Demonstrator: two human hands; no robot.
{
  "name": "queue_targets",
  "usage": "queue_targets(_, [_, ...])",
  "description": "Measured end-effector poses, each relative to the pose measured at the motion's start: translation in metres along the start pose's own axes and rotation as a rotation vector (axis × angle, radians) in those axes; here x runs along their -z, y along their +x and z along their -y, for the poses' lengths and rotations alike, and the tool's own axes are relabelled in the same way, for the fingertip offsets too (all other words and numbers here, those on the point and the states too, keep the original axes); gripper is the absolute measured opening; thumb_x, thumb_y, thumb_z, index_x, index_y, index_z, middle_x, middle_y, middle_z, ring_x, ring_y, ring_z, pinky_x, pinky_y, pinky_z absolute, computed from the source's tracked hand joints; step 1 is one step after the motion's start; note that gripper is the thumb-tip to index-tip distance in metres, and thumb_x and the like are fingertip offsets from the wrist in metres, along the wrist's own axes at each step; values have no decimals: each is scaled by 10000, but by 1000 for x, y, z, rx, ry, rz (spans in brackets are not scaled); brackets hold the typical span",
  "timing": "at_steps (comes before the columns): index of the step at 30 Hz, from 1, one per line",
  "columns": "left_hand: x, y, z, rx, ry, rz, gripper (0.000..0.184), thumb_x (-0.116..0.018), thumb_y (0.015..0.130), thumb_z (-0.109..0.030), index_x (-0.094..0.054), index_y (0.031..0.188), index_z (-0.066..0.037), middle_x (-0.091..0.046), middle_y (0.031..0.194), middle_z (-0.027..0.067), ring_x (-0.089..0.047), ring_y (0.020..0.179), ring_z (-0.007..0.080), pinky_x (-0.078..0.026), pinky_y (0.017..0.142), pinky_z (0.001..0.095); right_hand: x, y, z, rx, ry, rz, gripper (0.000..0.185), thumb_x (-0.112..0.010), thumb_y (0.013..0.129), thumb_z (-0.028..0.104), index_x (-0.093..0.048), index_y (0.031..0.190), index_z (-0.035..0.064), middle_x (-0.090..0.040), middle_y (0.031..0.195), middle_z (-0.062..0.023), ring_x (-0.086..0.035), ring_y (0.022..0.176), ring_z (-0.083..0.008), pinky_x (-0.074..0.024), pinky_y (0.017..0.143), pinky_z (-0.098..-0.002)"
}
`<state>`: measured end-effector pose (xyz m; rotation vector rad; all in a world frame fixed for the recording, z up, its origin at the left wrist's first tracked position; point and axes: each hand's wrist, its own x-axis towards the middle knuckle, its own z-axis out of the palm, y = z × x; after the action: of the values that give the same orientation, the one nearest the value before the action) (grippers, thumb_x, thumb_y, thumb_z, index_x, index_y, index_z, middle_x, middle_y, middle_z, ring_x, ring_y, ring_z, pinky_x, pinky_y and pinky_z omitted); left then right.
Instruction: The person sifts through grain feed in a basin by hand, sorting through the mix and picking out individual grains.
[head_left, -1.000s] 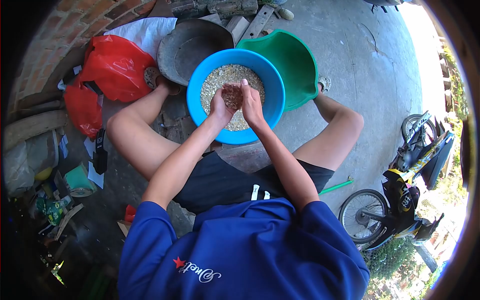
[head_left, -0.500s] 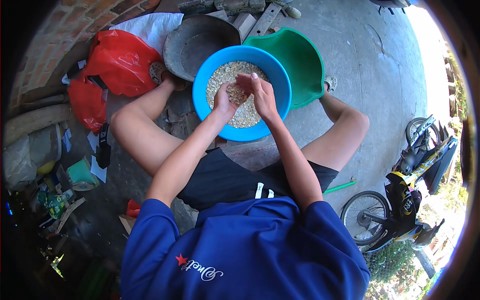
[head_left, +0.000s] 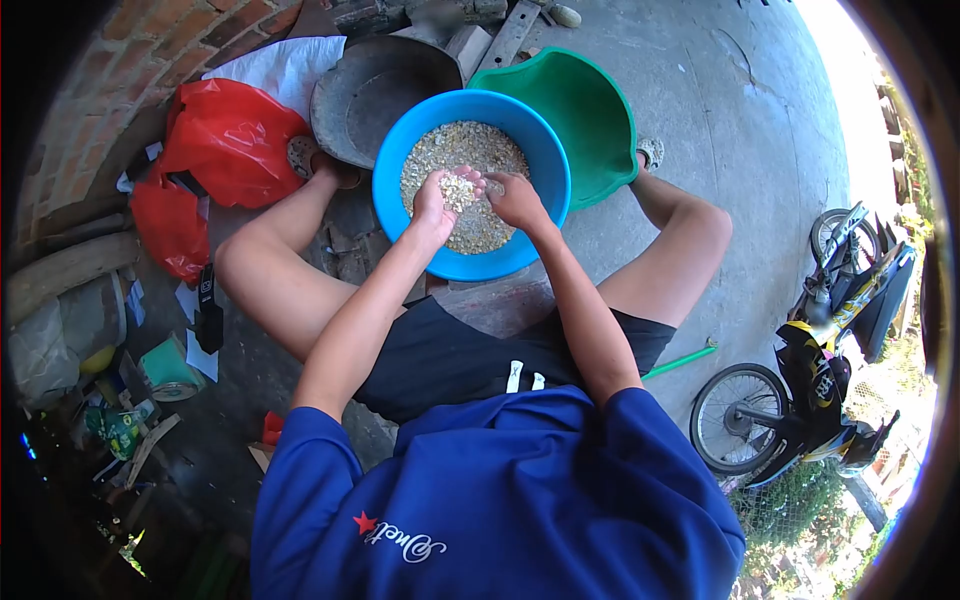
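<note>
A blue basin (head_left: 386,185) stands between my legs, partly filled with a pale yellow, coarse, crushed grain mix (head_left: 480,145). Over the basin, my left hand (head_left: 432,208) is cupped palm up and holds a small heap of that grain (head_left: 458,192). Close on its right is my right hand (head_left: 516,203), its back facing up and its fingers curled toward the left palm. Whatever lies within the right hand's fingers is mostly hidden.
Behind the blue basin stand a dark shallow pan (head_left: 350,105) and a green scoop-shaped tub (head_left: 590,120). Red plastic bags (head_left: 235,135) lie at the left near a brick wall (head_left: 150,60). A motorbike (head_left: 800,390) is at the right, and a green stick (head_left: 682,358) lies beside my right thigh.
My right hand has turned from upright with fingers extended to curled with its back up. The grain in my left palm now shows more openly. The view has shifted slightly.
</note>
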<state>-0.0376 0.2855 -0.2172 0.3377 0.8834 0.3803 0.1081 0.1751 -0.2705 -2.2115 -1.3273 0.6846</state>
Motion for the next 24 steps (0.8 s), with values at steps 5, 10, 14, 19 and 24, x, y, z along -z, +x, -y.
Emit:
queue_targets(5, [-5, 0, 0, -14, -39, -28, 480, -302, 1078, -281, -584, 1236, 73, -700, 1127, 236, -699, 1028, 338, -587, 915, 445, 35, 5, 43, -510, 1094, 213, 295, -515, 1035, 215, -675, 1141, -9, -720, 1002, -129, -721, 848, -214, -606, 794, -363])
queue_targets(10, [-11, -5, -5, -69, 32, -47, 480, -314, 1073, -292, -587, 1253, 60, -699, 1164, 229, -695, 1069, 318, -570, 960, 425, 39, 3, 53, -497, 1259, 165, 276, -510, 1050, 203, -659, 1048, -29, -704, 890, -95, -723, 797, -196, -622, 740, -337])
queue_targets(14, [-11, -7, -7, -71, 56, -36, 474, -325, 1075, -272, -581, 1278, 72, -683, 1213, 232, -673, 1144, 321, -539, 1024, 429, 45, 6, 50, -464, 1190, 171, 291, -511, 1051, 203, -680, 1080, -32, -730, 940, -112, -736, 838, -196, -609, 766, -339])
queue_targets(19, [-9, -4, -5, -69, 50, -40, 476, -329, 1071, -273, -575, 1279, 77, -680, 1212, 237, -674, 1146, 329, -546, 1011, 440, 57, 2, 50, -153, 252, 45, 391, -556, 1023, 259, -659, 1295, -3, -742, 1131, -217, -744, 984, -347, -565, 903, -432])
queue_targets(24, [-7, -2, -4, -68, 46, -30, 466, -345, 1067, -285, -583, 1259, 67, -675, 1208, 227, -689, 1104, 316, -565, 971, 444, 68, -2, 60, -190, 536, -53, 376, -641, 946, 270, -709, 1218, 21, -698, 1167, -275, -683, 1095, -412, -507, 998, -462])
